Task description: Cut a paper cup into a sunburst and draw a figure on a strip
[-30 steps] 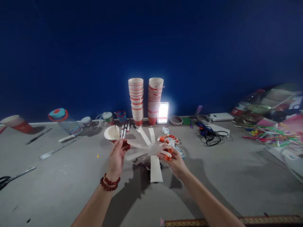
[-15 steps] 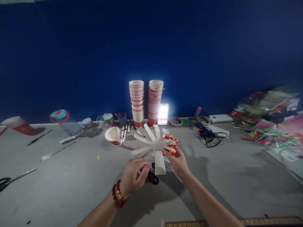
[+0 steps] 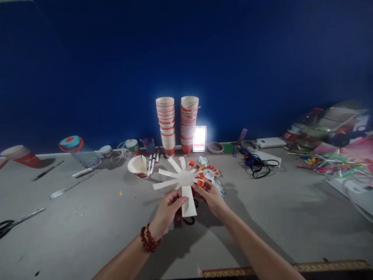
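Holding splayed paper cup (image 3: 185, 178) over bench (image 3: 96, 229). Pinching wide strip (image 3: 189, 207) with fingers of left hand (image 3: 168, 213) (long axis toward body), cup's right side with right hand (image 3: 214, 198), beside curled orange strips (image 3: 201, 182).

"What's that behind everything?"

"A wall (image 3: 116, 58) — deep blue and plain, filling the whole upper half of my view. There's a thin pale sliver (image 3: 17, 1) right up in the left corner."

"And where it comes down?"

"It meets a wide grey table (image 3: 96, 233), with a narrow whitish strip (image 3: 49, 154) running along the join."

"How's the light?"

"Dim toward the sides. One bright white rectangle (image 3: 199, 139) stands at the wall's foot, blurred into blocks, with a bluish glow around it. Soft shadows (image 3: 189, 249) darken the near tabletop."

"And closest to us?"

"A brown, gold-patterned band (image 3: 227, 273) — I can't tell what it belongs to."
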`<act>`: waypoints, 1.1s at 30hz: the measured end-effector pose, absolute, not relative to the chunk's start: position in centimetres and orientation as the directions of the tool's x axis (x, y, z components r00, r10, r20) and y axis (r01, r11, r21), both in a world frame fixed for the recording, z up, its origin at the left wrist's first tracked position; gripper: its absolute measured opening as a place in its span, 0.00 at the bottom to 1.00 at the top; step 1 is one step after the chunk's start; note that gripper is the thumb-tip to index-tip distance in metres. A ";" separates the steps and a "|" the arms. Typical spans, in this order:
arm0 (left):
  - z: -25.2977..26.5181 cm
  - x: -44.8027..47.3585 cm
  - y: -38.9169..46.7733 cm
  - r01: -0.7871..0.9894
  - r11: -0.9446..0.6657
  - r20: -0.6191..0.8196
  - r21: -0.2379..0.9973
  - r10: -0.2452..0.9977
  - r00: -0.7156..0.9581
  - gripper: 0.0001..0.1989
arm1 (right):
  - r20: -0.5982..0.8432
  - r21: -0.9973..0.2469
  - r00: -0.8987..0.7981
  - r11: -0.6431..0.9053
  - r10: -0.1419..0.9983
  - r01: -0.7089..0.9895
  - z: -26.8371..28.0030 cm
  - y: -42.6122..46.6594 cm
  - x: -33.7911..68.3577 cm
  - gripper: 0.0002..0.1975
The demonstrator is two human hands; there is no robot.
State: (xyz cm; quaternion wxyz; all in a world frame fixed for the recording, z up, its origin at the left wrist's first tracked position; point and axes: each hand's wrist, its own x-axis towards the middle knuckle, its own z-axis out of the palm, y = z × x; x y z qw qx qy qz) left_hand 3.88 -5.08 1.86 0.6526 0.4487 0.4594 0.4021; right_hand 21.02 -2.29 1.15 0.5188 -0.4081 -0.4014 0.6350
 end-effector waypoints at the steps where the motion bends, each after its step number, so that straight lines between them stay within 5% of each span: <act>1: 2.0 3.5 -5.0 -0.087 0.274 -0.246 0.958 0.939 0.240 0.22 | -0.092 -0.943 -0.157 -0.137 0.983 -0.304 1.2 -2.2 21.1 0.23; 4: 2.3 1.8 -5.0 0.019 0.237 -0.236 0.971 0.950 0.204 0.22 | -0.053 -0.978 -0.205 -0.092 0.977 -0.185 1.1 -2.0 21.6 0.24; 8: 2.3 -0.9 -6.3 0.150 0.296 -0.323 0.943 0.922 0.212 0.23 | 0.127 -0.972 -0.185 0.159 0.975 0.171 1.2 -2.0 22.1 0.21; 14: 0.5 -2.4 -8.7 0.204 0.421 -0.463 0.884 0.847 0.261 0.25 | 0.175 -0.634 -0.392 0.408 0.903 0.657 2.0 -3.4 21.4 0.13; 17: 0.0 -2.1 -9.0 0.185 0.410 -0.447 0.893 0.852 0.272 0.24 | 0.130 -0.435 -0.553 0.549 0.823 0.714 2.4 -4.3 20.8 0.03; 22: -0.3 -1.7 -8.7 0.169 0.386 -0.420 0.907 0.857 0.298 0.23 | 0.016 -0.151 -0.565 0.560 0.825 0.814 3.2 -5.5 20.2 0.08; 27: -0.2 -1.5 -8.4 0.264 0.380 -0.458 0.887 0.800 0.389 0.24 | -0.039 -0.019 -0.511 0.511 0.859 0.859 3.3 -7.5 21.1 0.10; 30: 0.6 -1.7 -9.1 0.500 0.167 -0.390 0.850 0.838 0.382 0.20 | -0.056 0.023 -0.446 0.448 0.893 0.894 3.2 -8.6 22.6 0.08; 33: 1.9 -2.1 -9.5 0.724 -0.288 0.035 0.627 0.939 0.343 0.13 | -0.050 0.011 -0.421 0.422 0.906 0.907 2.9 -9.0 24.2 0.07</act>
